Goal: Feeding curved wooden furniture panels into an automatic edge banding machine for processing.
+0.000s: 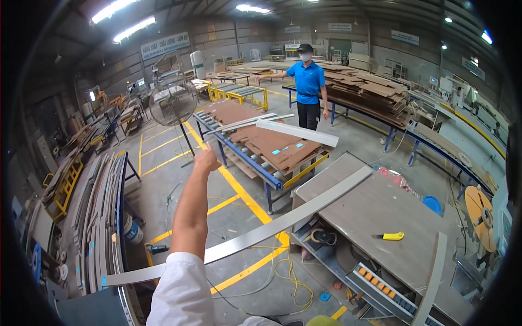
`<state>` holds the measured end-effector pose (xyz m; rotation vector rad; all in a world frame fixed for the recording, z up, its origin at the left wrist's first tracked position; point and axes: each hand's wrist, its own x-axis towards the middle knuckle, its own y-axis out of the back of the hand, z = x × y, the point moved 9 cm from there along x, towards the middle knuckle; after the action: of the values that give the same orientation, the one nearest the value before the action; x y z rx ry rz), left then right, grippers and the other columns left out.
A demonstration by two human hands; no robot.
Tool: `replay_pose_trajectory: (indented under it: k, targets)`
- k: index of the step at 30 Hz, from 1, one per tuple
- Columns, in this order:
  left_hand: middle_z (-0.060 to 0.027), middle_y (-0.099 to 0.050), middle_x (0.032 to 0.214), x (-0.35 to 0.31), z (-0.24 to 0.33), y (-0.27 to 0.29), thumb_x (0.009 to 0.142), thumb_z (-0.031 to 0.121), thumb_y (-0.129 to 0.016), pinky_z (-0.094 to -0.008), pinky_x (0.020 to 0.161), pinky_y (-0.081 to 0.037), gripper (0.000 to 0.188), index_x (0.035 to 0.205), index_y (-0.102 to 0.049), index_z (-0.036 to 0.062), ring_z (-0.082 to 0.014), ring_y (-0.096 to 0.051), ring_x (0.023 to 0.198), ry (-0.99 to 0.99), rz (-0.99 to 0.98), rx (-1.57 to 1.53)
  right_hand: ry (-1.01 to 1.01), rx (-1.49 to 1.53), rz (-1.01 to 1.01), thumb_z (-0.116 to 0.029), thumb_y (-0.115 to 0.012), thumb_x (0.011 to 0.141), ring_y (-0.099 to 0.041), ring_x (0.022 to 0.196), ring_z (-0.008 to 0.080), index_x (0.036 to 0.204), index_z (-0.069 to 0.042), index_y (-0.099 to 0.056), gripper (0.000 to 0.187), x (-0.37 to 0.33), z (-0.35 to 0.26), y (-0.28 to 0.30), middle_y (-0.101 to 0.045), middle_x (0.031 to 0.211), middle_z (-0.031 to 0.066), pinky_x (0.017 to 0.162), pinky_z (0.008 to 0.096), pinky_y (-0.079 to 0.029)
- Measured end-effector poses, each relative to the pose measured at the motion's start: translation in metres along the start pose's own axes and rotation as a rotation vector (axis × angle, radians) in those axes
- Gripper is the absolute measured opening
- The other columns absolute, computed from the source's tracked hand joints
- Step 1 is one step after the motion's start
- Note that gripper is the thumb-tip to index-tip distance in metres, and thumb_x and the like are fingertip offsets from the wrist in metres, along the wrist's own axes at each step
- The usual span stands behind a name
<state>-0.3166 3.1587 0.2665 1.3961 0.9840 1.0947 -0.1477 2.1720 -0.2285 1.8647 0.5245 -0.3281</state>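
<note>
White-sleeved, your left hand (206, 161) points.
One finger extends, the others look curled, hold unclear; the white bucket (132, 231) has indistinct contents.

We lost part of the long, flat grey strip (272, 227) behind our white cloth sleeve (178, 288), itself cut off below

Left of the grey worktable (356, 214), the left hand (205, 160) reaches out, a finger apparently extended. On the worktable lie a yellow cutter (392, 236) and one end of a long pale strip (272, 227); beyond it stands a co-worker in blue (308, 81).
</note>
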Motion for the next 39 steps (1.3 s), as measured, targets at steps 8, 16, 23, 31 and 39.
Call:
replay_pose_trajectory:
  k: [8,16,23,31,39]
  targets:
    - [-0.0210,-0.066,0.115,0.010,0.065,0.013,0.070,0.042,-0.079,-0.0433,0.088,-0.052,0.109,0.151,-0.017,0.0018,-0.0351,-0.065,0.104,-0.105,0.065,0.069,-0.046,-0.173,-0.028,-0.060,-0.056,0.088,-0.067,0.092,0.0364,0.099,-0.017,-0.071,0.047,0.049,-0.044,0.075,-0.072,0.095,0.0143,0.083,0.0450,-0.053]
    - [-0.0219,-0.064,0.120,0.101,0.073,-0.018,0.072,0.044,-0.077,-0.0426,0.092,-0.051,0.112,0.150,-0.014,-0.0060,-0.0355,-0.063,0.109,-0.059,0.023,0.036,-0.054,-0.143,0.165,-0.060,-0.058,0.086,-0.069,0.086,0.0349,0.095,-0.018,-0.072,0.045,0.065,-0.063,0.081,-0.073,0.085,0.0119,0.077,0.0444,-0.054]
    - [-0.0211,-0.067,0.113,0.164,0.093,-0.040,0.074,0.039,-0.077,-0.0422,0.086,-0.054,0.111,0.152,-0.009,0.0008,-0.0342,-0.066,0.103,-0.069,0.076,-0.088,-0.081,-0.098,-0.026,-0.059,-0.059,0.086,-0.069,0.086,0.0362,0.100,-0.017,-0.073,0.046,0.064,-0.164,0.062,-0.072,0.086,0.0150,0.077,0.0441,-0.054]
    - [-0.0192,-0.065,0.118,0.208,0.091,-0.084,0.079,0.031,-0.064,-0.0417,0.090,-0.053,0.091,0.150,-0.018,-0.0027,-0.0318,-0.066,0.107,-0.053,-0.055,0.035,0.028,-0.091,0.016,-0.053,-0.061,0.088,-0.068,0.087,0.0371,0.098,-0.015,-0.072,0.041,0.063,-0.201,0.052,-0.072,0.085,0.0167,0.075,0.0443,-0.054]
    - [-0.0222,-0.068,0.107,0.222,0.094,-0.054,0.073,0.030,-0.071,-0.0443,0.084,-0.055,0.096,0.149,-0.021,-0.0001,-0.0348,-0.068,0.097,-0.103,0.109,-0.085,-0.084,-0.135,-0.022,-0.060,-0.061,0.085,-0.068,0.087,0.0368,0.098,-0.017,-0.073,0.047,0.077,-0.190,0.037,-0.072,0.086,0.0152,0.077,0.0440,-0.054]
